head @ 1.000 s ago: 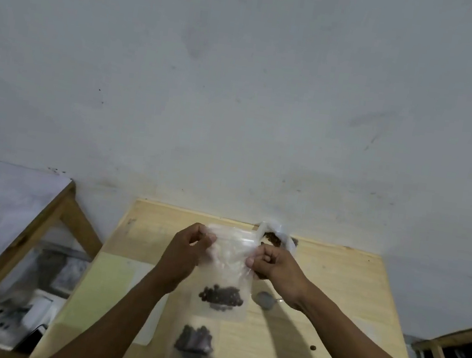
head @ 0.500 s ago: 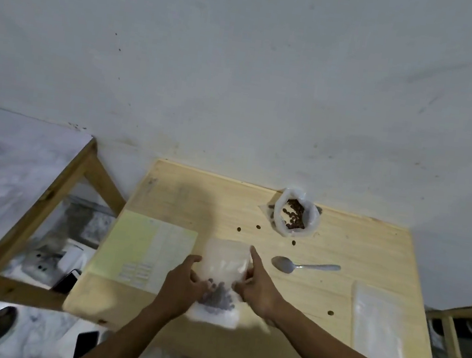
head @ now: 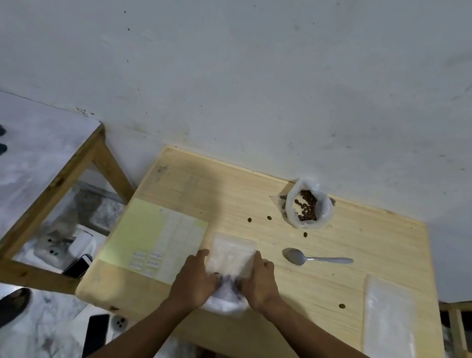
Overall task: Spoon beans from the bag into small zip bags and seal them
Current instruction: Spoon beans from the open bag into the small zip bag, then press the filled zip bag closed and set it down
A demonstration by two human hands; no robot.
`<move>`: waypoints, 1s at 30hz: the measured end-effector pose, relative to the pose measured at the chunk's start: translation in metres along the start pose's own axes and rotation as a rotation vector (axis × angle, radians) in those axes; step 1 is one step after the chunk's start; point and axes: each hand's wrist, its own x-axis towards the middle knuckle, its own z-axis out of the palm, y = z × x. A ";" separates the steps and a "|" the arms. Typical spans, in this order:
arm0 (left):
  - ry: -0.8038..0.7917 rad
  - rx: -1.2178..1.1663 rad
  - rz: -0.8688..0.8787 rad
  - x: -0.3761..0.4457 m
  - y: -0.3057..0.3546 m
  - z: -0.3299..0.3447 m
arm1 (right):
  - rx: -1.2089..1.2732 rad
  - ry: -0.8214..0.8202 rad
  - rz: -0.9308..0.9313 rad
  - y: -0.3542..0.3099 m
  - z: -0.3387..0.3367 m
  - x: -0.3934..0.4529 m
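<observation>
A: Going left to right, what are the hands doing?

B: The left hand [head: 194, 282] is pressing the small zip bag [head: 230, 264] flat on the wooden table [head: 318, 296], thumb lying along the bag's left edge. The right hand [head: 259, 285] is doing the same on the right edge. Neither is curling round it that I can see; the fingers are lying on it.

A: Where is it sitting?

B: Near the table's 6 o'clock edge, with the spoon [head: 313, 258] towards 2 o'clock of it and the open bag of beans [head: 308, 205] farther off, around 1 o'clock.

A: How is it likely to handle?

B: Light, limp and slick, I'm guessing, with the beans [head: 226, 279] shifting inside. Pinching the top strip looks safest.

A: Which way is it pointing?

B: Its long axis is running 12 to 6, with the top edge towards 12 and the beans at the near end.
</observation>
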 end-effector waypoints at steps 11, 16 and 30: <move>0.061 0.137 0.001 0.006 0.013 -0.004 | 0.057 0.011 -0.113 0.011 -0.019 -0.005; 0.149 -0.042 0.258 0.006 0.056 0.002 | 0.199 0.184 -0.100 0.036 -0.068 -0.023; -0.711 -0.186 0.073 -0.040 0.190 0.176 | 0.030 0.502 0.454 0.235 -0.173 -0.096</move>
